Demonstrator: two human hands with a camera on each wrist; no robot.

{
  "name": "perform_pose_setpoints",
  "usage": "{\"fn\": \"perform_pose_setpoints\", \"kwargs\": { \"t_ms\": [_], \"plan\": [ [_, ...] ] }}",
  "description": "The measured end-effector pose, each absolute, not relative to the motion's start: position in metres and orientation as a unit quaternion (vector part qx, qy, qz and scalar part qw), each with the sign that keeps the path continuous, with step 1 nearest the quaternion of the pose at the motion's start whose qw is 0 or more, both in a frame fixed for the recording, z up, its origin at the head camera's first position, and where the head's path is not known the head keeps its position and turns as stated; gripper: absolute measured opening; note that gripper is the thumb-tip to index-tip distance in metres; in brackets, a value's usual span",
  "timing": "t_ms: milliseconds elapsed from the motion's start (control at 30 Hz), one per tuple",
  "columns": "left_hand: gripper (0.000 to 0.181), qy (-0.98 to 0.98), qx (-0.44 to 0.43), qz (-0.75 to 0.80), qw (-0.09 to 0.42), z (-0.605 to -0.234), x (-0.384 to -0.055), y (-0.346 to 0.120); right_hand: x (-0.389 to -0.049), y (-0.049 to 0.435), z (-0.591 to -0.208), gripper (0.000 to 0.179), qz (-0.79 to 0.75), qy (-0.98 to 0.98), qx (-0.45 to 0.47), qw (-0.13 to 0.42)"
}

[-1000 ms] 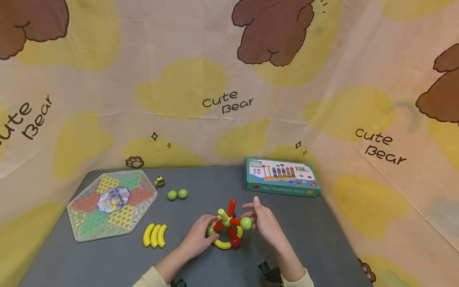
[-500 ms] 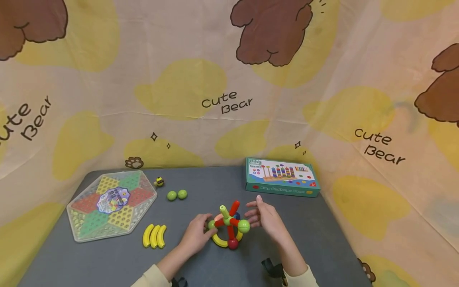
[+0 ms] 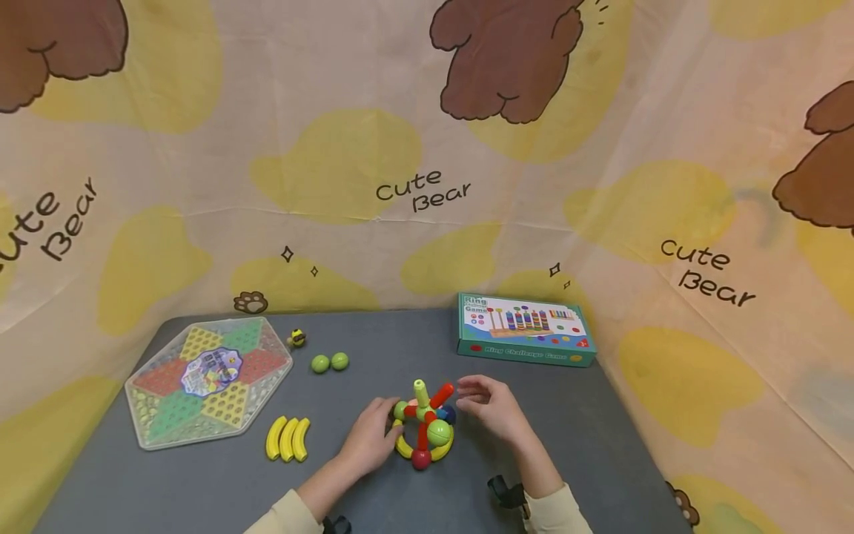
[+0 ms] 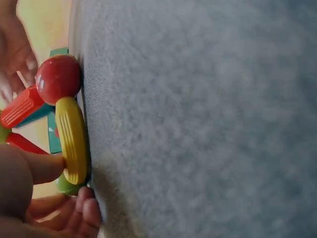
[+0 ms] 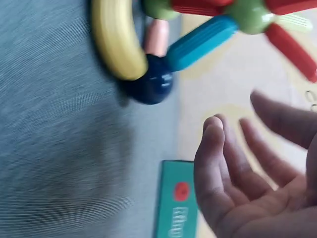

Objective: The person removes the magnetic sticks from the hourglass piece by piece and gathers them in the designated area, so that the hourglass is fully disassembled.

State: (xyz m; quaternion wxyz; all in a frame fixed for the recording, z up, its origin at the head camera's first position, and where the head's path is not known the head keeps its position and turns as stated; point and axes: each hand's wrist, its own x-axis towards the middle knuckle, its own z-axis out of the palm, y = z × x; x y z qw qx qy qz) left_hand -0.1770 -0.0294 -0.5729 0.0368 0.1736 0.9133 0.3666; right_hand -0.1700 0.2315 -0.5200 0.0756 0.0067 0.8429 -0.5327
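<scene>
A magnetic ball-and-stick toy [image 3: 423, 436] stands on the table, with yellow curved sticks at its base. Red and light-green sticks rise from a green hub. A red ball [image 4: 58, 77] sits at its near side and a dark blue ball [image 5: 152, 83] at its far right. My left hand [image 3: 369, 437] holds the toy's left side; in the left wrist view the thumb is against a yellow curved stick [image 4: 72, 141], fingers around the green ball [image 4: 69, 185]. Just right of the toy, my right hand [image 3: 494, 408] is raised with loosely bent fingers and nothing in it.
Several yellow curved sticks [image 3: 287, 439] lie left of my left hand. Behind them are two green balls [image 3: 330, 363] and a small bee figure [image 3: 297, 338]. A hexagonal game board [image 3: 208, 384] lies far left, a green Ring Challenge Game box [image 3: 525, 331] at back right.
The toy has turned: its raised green ball has swung from the right toward the front, the red ball leftward. My right hand has come away from it, its fingers now bent more.
</scene>
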Motion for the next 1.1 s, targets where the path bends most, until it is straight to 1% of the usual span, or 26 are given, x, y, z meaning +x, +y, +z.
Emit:
{"fn": "perform_pose_setpoints", "kwargs": {
  "t_ms": [133,233,300,333,400,533,567,667,733,833,933,1000,1100],
  "plan": [
    [0.047,0.902,0.207,0.376,0.041,-0.575,-0.186,-0.033,-0.174,0.236,-0.536,0.043,-0.496,0.858,-0.051,0.124],
    [0.044,0.898,0.228,0.371,0.068,-0.571,-0.192,-0.036,-0.177,0.237,-0.546,0.046,-0.479,0.859,-0.090,0.160],
    [0.042,0.894,0.238,0.371,0.081,-0.567,-0.193,-0.038,-0.178,0.235,-0.550,0.045,-0.472,0.858,-0.106,0.171],
    [0.040,0.893,0.238,0.375,0.078,-0.563,-0.193,-0.039,-0.178,0.235,-0.553,0.044,-0.469,0.859,-0.113,0.170],
    [0.035,0.892,0.222,0.390,0.047,-0.553,-0.188,-0.039,-0.177,0.232,-0.555,0.041,-0.463,0.863,-0.120,0.164],
    [0.023,0.880,0.187,0.431,-0.064,-0.532,-0.173,-0.036,-0.176,0.227,-0.557,0.032,-0.445,0.876,-0.116,0.143],
    [0.021,0.874,0.187,0.440,-0.085,-0.527,-0.169,-0.035,-0.175,0.227,-0.557,0.029,-0.439,0.881,-0.109,0.140],
    [0.019,0.849,0.222,0.467,-0.108,-0.515,-0.158,-0.033,-0.173,0.225,-0.557,0.025,-0.423,0.892,-0.087,0.135],
    [0.024,0.836,0.262,0.469,-0.114,-0.508,-0.151,-0.032,-0.171,0.224,-0.557,0.024,-0.416,0.897,-0.068,0.131],
    [0.044,0.834,0.312,0.438,-0.124,-0.500,-0.141,-0.030,-0.167,0.221,-0.556,0.027,-0.413,0.902,-0.051,0.116],
    [0.064,0.846,0.342,0.380,-0.153,-0.496,-0.135,-0.028,-0.163,0.217,-0.555,0.029,-0.414,0.904,-0.034,0.099],
    [0.067,0.854,0.352,0.339,-0.178,-0.495,-0.135,-0.027,-0.160,0.214,-0.554,0.030,-0.415,0.905,-0.018,0.089],
    [0.065,0.857,0.363,0.298,-0.211,-0.495,-0.137,-0.025,-0.155,0.209,-0.552,0.031,-0.416,0.905,0.009,0.081]
  ]
}}
